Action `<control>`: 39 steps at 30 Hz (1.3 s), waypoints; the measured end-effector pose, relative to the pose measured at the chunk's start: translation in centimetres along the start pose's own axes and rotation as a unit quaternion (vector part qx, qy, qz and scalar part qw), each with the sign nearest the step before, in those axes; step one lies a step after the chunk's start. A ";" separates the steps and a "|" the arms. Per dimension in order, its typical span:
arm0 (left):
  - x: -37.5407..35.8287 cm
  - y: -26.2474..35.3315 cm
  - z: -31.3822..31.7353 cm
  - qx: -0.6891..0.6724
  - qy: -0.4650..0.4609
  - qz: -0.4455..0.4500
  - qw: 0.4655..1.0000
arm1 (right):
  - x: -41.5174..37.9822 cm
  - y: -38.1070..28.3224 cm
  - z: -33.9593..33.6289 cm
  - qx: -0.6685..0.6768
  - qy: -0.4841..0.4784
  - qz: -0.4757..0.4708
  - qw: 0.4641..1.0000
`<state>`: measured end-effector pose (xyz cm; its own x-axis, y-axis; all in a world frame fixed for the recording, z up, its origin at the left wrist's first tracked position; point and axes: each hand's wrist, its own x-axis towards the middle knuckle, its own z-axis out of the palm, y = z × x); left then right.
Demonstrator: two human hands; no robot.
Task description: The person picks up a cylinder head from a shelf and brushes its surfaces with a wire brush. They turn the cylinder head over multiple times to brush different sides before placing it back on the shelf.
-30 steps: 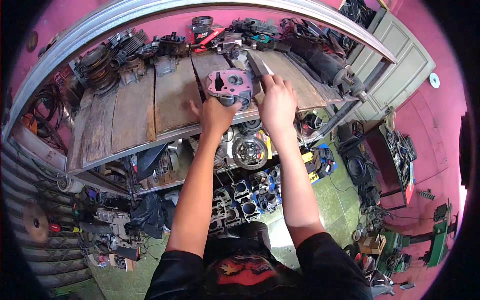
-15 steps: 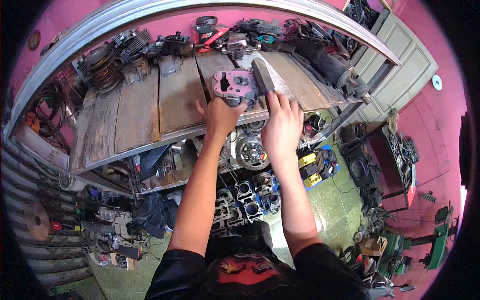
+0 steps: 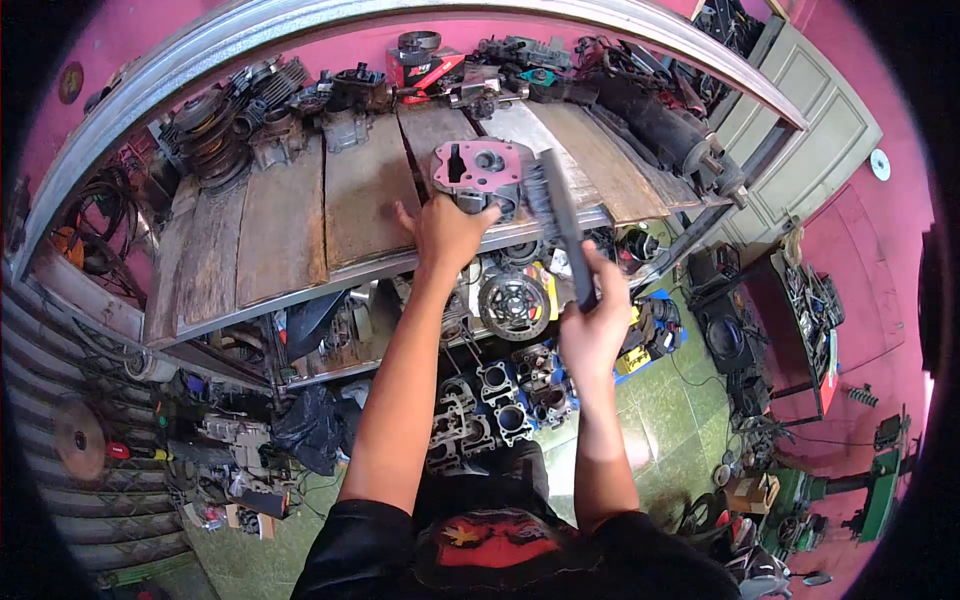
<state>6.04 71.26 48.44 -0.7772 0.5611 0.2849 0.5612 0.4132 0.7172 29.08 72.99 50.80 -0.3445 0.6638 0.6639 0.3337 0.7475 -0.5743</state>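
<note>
My left hand [image 3: 448,232] grips the near side of a metal engine part [image 3: 488,166] with a flat pinkish top face and several openings, on the wooden bench top [image 3: 368,200]. Its thumb presses against the part's front. My right hand [image 3: 597,318] is closed round the handle of a dark brush [image 3: 562,225], off the bench's front edge. The brush stands tilted, its bristles facing left beside the engine part, with a narrow gap between them.
Used engine parts [image 3: 270,110] line the back of the bench, with a red box [image 3: 428,78] among them. A brake disc [image 3: 514,304] and metal cylinder blocks [image 3: 495,400] lie below the bench. A metal rail [image 3: 400,8] crosses above.
My right hand has moved back toward me and slightly right, drawing the brush off the engine part's right side and turning it more upright. My left hand keeps its hold.
</note>
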 end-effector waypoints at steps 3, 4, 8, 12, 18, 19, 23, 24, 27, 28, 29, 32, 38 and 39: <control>0.0 0.0 0.0 -0.004 -0.016 -0.003 1.000 | 1.6 4.4 1.7 -0.004 0.051 0.048 0.998; 0.0 0.0 -0.1 -0.006 -0.023 -0.005 1.000 | 2.2 5.8 2.4 -0.033 0.062 0.049 0.996; -0.1 -0.7 0.9 -0.012 0.025 0.014 1.000 | 4.9 10.0 5.6 -0.067 0.011 0.111 0.992; -0.1 -1.0 1.4 -0.020 0.039 0.018 0.999 | 6.0 11.4 7.8 -0.111 -0.019 0.096 0.989; 0.0 -1.2 0.3 -0.026 -0.002 0.031 0.999 | 7.9 12.2 9.8 -0.190 -0.055 0.076 0.977; 0.0 -1.5 0.1 -0.027 -0.004 0.047 0.999 | 8.3 12.2 10.0 -0.209 -0.060 0.064 0.974; 0.3 -3.5 -0.5 0.013 -0.044 0.073 0.996 | 8.5 12.1 9.9 -0.260 -0.061 0.031 0.963; 0.3 -4.1 -0.4 0.024 -0.038 0.094 0.995 | 8.2 11.6 9.7 -0.279 -0.012 -0.010 0.960; 0.9 -5.3 -0.8 0.036 -0.039 0.112 0.992 | 7.0 8.8 9.3 -0.272 0.011 -0.089 0.958; 1.0 -5.4 -0.8 0.034 -0.050 0.108 0.992 | 6.4 7.7 9.1 -0.251 -0.015 -0.124 0.960; 1.0 -5.1 -1.0 0.033 -0.051 0.109 0.992 | 6.0 6.7 9.4 -0.198 -0.049 -0.129 0.970; 0.4 -4.3 -1.4 0.100 -0.048 0.096 0.989 | 4.8 6.1 11.4 -0.146 -0.131 -0.100 0.975; -0.7 -5.9 0.3 0.096 0.092 0.181 0.974 | 5.3 7.4 14.3 -0.107 -0.102 -0.044 0.988; -0.9 -5.9 0.4 0.094 0.110 0.200 0.969 | 5.4 7.2 14.3 -0.097 -0.113 -0.026 0.989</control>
<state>3.52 68.61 43.72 -0.5177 0.5448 0.6597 0.8556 0.3302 0.3987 17.04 82.32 43.37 -0.5448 0.6301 0.5534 0.4658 0.7761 -0.4251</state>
